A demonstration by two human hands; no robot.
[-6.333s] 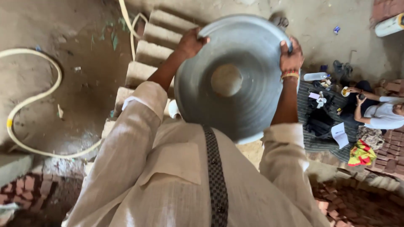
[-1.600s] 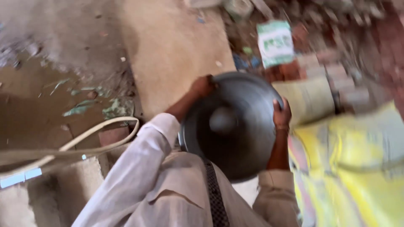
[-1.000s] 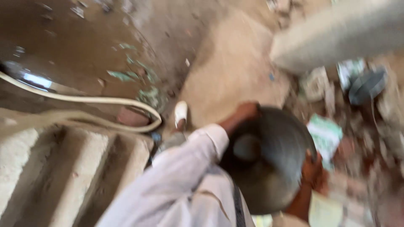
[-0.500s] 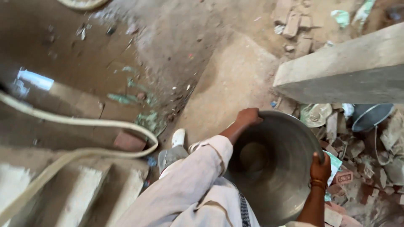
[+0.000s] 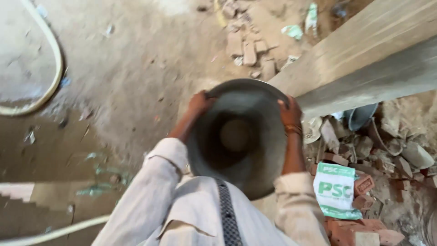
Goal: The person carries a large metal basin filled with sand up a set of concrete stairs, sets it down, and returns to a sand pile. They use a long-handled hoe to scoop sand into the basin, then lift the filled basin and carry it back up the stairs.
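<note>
Dusty bare ground [image 5: 136, 77] fills the upper left of the view, darker and damp toward the left edge, with a pale hose [image 5: 48, 59] curving across the top left corner and another stretch of hose at the bottom left. Concrete beam [image 5: 364, 54] runs diagonally from the top right corner down toward the middle. Broken bricks [image 5: 248, 48] lie scattered near the top centre; more rubble [image 5: 387, 150] piled along the right edge below the beam. White and green printed sack [image 5: 334, 189] lies flat on the rubble at lower right, just beside the person's right forearm. Round grey metal pan [image 5: 236, 136], seen in front of the chest at centre frame, dished side facing up toward the camera. Left hand [image 5: 199, 102] clenched on the pan's upper left rim; right hand [image 5: 289, 111] clenched on the upper right rim, bangle at that wrist. Both arms in pale sleeves [image 5: 154, 191], raised. Dark patterned strap [image 5: 227, 218] hangs down the shirt front. Second grey pan [image 5: 359, 116] partly visible under the beam at right, well apart from the hands.
</note>
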